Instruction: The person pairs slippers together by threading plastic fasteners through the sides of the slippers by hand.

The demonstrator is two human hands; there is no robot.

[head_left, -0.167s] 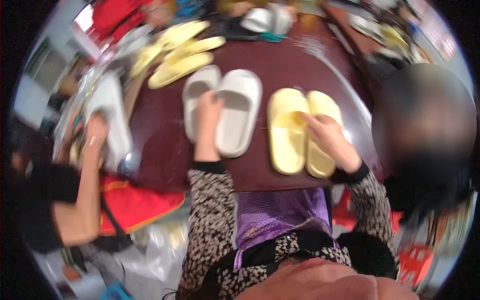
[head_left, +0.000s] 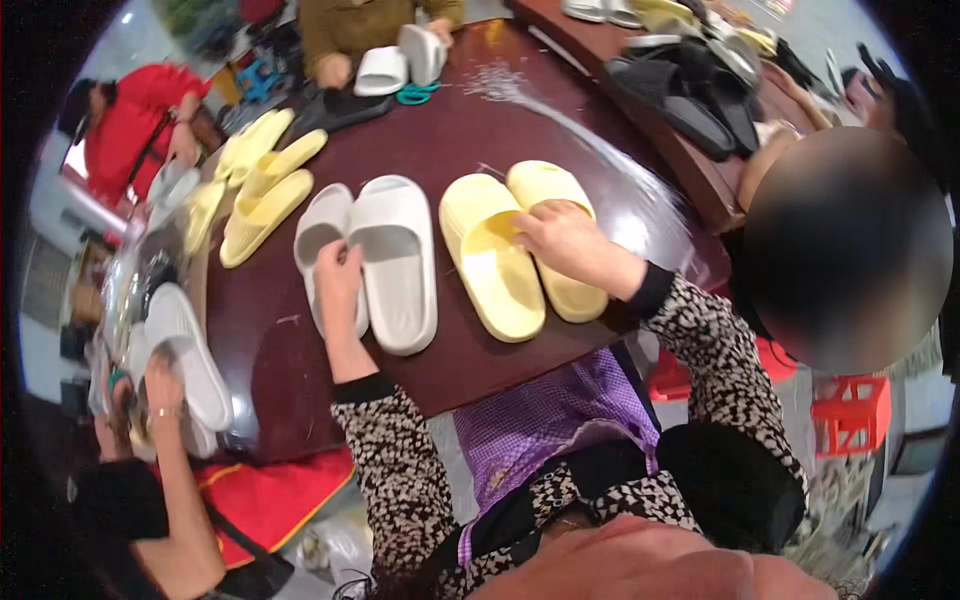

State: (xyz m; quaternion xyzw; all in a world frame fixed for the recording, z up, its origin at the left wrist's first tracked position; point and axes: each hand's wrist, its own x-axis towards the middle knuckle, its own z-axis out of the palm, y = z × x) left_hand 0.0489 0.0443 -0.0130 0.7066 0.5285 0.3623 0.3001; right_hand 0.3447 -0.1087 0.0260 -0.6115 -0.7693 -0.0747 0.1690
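Left hand (head_left: 338,275) on grey foam slides (head_left: 401,285), 9 o'clock; right hand (head_left: 572,243) on yellow foam slides (head_left: 502,285). Can't tell my grip; tugging could skew 'em.

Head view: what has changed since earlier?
The camera view turned: the table, pale grey slippers and near yellow slippers sit further left, and the table's near edge now slopes up to the right. Nothing was visibly taken or let go: the left hand stays at the grey pair, the right hand at the yellow.
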